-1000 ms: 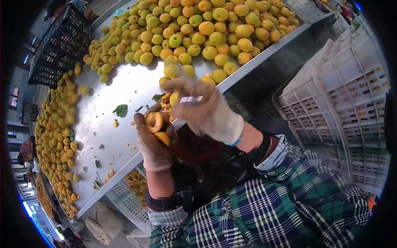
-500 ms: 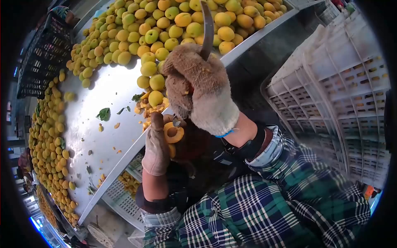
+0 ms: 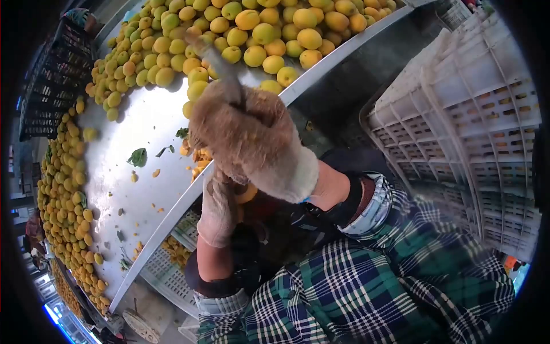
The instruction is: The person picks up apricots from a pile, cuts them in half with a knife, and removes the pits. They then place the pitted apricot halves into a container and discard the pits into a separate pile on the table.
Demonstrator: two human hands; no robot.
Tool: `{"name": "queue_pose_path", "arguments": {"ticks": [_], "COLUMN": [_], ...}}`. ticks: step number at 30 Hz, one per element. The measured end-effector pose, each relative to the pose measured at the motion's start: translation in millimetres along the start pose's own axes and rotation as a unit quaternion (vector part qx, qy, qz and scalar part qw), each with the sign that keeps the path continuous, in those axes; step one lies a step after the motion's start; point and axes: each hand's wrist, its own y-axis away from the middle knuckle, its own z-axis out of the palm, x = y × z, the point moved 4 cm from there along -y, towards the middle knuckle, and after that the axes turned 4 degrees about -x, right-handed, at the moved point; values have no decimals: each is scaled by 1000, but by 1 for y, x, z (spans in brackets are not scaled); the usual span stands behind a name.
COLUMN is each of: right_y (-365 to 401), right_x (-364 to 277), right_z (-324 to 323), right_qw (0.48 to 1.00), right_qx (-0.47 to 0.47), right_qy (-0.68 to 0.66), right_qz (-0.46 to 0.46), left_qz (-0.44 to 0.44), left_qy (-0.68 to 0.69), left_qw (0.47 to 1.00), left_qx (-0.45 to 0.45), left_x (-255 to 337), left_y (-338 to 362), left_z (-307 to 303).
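Note:
My right hand point(image 3: 258, 140), in a dirty brown-and-white work glove, is closed around a curved knife point(image 3: 224, 71). Its blade points up and to the left over the fruit and is smeared by motion. Just below, my left hand point(image 3: 217, 209), also gloved, is closed on a cut apricot point(image 3: 247, 195). The right hand covers most of that fruit, and the two hands overlap or touch. Beside them at the table edge lies a small heap of apricot pieces point(image 3: 199, 160).
Whole apricots point(image 3: 166, 51) are piled along the back and left of the metal table point(image 3: 143, 109). Leaves point(image 3: 137, 157) and scraps lie on it. A black crate point(image 3: 60, 74) stands at far left, white crates point(image 3: 458, 120) at right. Below the edge sits a white basket point(image 3: 166, 281) with apricot pieces.
My right hand has moved left and down onto the left hand, now hiding most of the cut apricot. The blade has swung from upright to leaning left. The left hand has barely moved.

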Motion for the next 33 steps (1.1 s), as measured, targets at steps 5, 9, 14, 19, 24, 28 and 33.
{"name": "queue_pose_path", "arguments": {"ticks": [5, 9, 14, 19, 24, 28, 33], "right_y": [-2, -6, -3, 2, -4, 1, 5], "right_x": [-4, 8, 25, 34, 24, 26, 45], "right_z": [4, -24, -32, -26, -36, -29, -3], "right_qw": [986, 986, 909, 860, 906, 916, 857], "right_qx": [-56, 8, 110, 133, 168, 159, -106], "right_qy": [156, -101, -319, -399, -306, -63, 460], "right_qz": [-36, 132, 244, 289, 241, 363, 208], "left_qz": [45, 61, -57, -99, -64, -43, 83], "left_qy": [-13, -241, -8, 38, 80, 72, -119], "left_qw": [998, 969, 998, 988, 988, 973, 950], "left_qx": [32, 9, 35, 116, 115, 215, 275], "left_x": [-11, 12, 13, 31, 25, 32, 31], "left_y": [2, 1, 6, 6, 2, 4, 3], "left_z": [-3, 0, 4, 11, -13, -27, -41]}}
